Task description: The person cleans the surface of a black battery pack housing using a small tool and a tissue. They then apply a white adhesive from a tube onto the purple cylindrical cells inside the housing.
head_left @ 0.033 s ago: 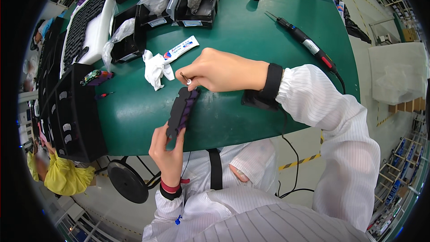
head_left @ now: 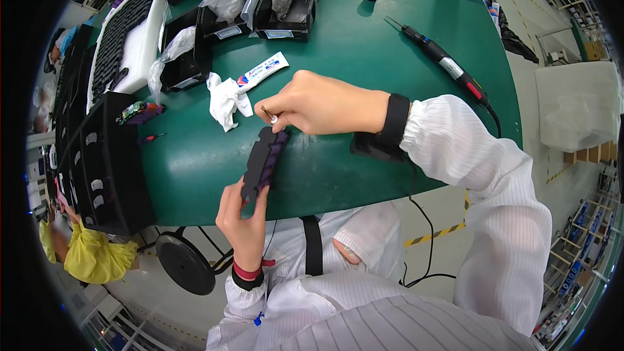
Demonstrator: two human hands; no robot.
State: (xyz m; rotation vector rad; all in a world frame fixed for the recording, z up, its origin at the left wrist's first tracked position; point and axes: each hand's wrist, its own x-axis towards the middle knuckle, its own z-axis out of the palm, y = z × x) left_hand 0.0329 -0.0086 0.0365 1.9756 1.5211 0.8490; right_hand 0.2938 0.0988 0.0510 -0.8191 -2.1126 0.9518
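Near the worktop's front edge [head_left: 338, 201], a dark block [head_left: 262, 159] is gripped by the left hand [head_left: 242, 218], a white-tipped piece [head_left: 273, 119] pinched at its far end by the right hand [head_left: 304, 101]; fitting seems underway, steadiness needed next.

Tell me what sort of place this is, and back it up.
Probably a factory assembly workshop: a corded hand tool lies on the green worktable, black bins there hold plastic bags, and yellow-and-black striped tape marks the floor.
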